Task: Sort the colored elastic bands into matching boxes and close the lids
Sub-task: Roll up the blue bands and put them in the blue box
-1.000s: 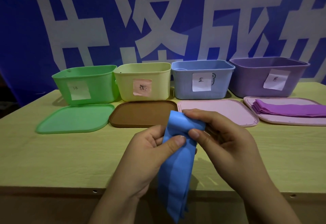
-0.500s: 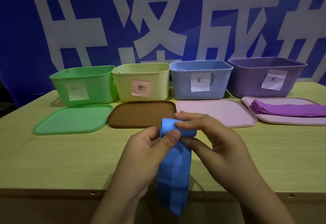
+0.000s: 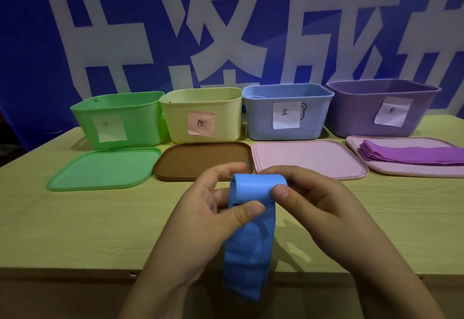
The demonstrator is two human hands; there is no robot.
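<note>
Left hand (image 3: 200,208) and right hand (image 3: 316,203) both pinch the folded top of the blue elastic band (image 3: 251,230), held above the near edge of the wooden table (image 3: 75,230); its lower end hangs past that edge. Beyond the band lie 4 lids: green lid (image 3: 105,169), brown lid (image 3: 203,159), and 2 pink lids, the right pink lid (image 3: 401,171) carrying folded purple elastic bands (image 3: 411,155). Behind stand 4 open labelled boxes: green box (image 3: 140,120), yellow box (image 3: 226,110), blue box (image 3: 313,115), purple box (image 3: 356,112).
</note>
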